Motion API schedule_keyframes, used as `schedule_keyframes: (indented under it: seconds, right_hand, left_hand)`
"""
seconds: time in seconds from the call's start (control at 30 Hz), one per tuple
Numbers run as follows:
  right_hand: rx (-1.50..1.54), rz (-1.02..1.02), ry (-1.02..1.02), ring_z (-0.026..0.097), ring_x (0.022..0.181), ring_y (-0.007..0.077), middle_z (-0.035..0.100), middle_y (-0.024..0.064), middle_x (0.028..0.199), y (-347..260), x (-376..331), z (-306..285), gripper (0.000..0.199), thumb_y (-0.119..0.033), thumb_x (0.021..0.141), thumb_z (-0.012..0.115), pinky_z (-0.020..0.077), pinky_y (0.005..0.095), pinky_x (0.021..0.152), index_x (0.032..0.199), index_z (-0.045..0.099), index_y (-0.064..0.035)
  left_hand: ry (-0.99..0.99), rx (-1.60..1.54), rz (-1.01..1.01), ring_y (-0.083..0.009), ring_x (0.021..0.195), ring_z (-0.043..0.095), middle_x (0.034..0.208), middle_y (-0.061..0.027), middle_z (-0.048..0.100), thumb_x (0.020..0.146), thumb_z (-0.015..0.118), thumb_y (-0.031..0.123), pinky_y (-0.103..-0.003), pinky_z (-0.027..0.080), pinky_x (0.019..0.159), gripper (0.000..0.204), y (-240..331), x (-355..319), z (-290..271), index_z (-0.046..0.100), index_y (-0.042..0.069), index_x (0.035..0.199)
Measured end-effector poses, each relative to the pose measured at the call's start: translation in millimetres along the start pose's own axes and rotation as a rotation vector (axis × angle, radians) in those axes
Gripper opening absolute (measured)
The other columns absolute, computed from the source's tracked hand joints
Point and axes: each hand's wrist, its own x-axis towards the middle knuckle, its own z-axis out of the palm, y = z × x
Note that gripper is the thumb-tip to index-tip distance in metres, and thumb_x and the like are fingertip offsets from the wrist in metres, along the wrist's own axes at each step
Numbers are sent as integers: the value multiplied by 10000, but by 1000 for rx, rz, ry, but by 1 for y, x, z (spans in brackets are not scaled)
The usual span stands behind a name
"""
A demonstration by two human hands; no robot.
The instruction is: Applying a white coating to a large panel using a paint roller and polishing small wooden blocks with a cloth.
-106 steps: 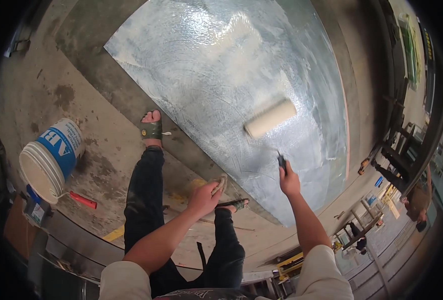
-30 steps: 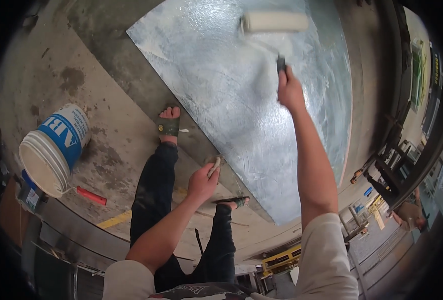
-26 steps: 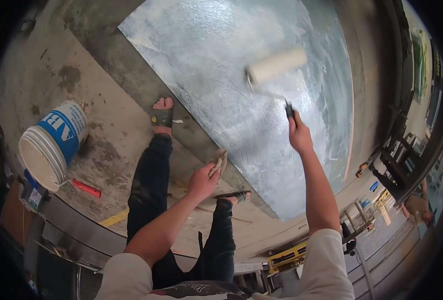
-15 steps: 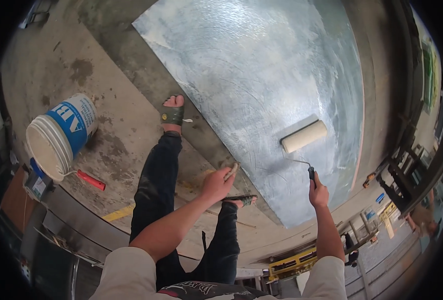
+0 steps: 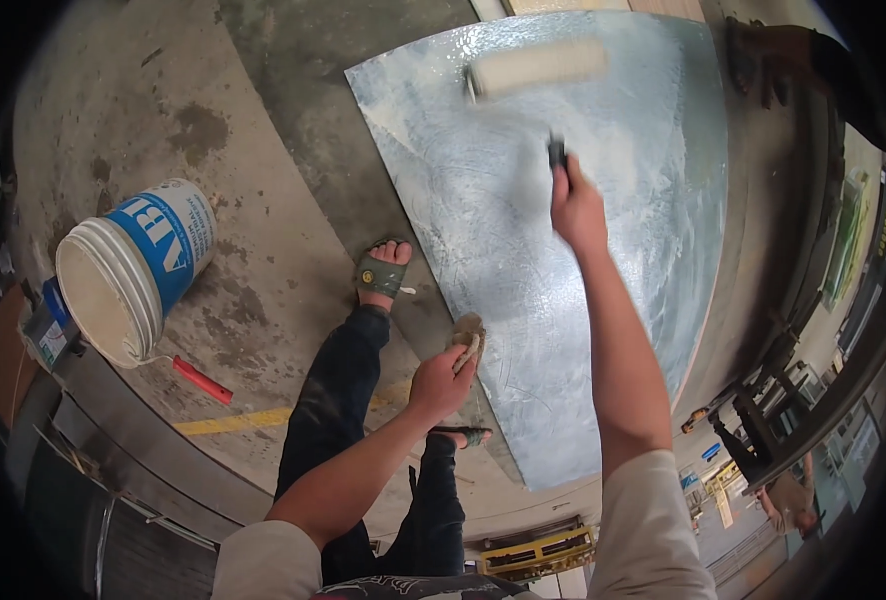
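Head view: our right hand point(image 5: 577, 208) grips the paint roller point(image 5: 536, 68) on the metal sheet point(image 5: 603, 300) (wet-looking); left hand point(image 5: 441, 378) fingers clasp a brush point(image 5: 468, 335).

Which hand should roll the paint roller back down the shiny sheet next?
The right hand, probably. It already grips the paint roller by its handle, arm stretched out over the metal sheet. The left hand is near the sheet's lower edge, holding a small brush, far from the roller.

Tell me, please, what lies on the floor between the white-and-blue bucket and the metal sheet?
In the head view, only stained concrete floor and the person's sandalled foot lie between the bucket and the metal sheet.
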Motion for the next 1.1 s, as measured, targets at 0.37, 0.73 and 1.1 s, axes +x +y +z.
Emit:
schedule_keyframes:
  seconds: [0.37,0.73,1.1]
  right_hand:
    - [7,210,-162,676,766,458,695,242,825,-33,-108,81,544,-370,1007,487,525,579,698,1514,361,-217]
    - [-154,400,-110,655,594,385,661,171,678,179,-458,-28,456,-206,919,681,513,451,539,1369,618,-178]
    - [358,134,-250,684,833,423,706,190,861,-103,-90,68,374,-270,967,549,533,529,712,1339,565,-231]
  left_hand:
    - [-91,94,-103,-386,850,679,864,-179,704,958,598,344,-462,516,739,313,-76,-21,49,675,96,1133]
    - [-143,322,-11,-422,899,660,935,-200,698,940,609,339,-476,511,737,307,-85,-36,75,674,95,1114]
    - [-37,627,-70,-405,922,662,963,-201,693,944,613,351,-469,512,769,342,-86,-22,-27,676,92,1158]
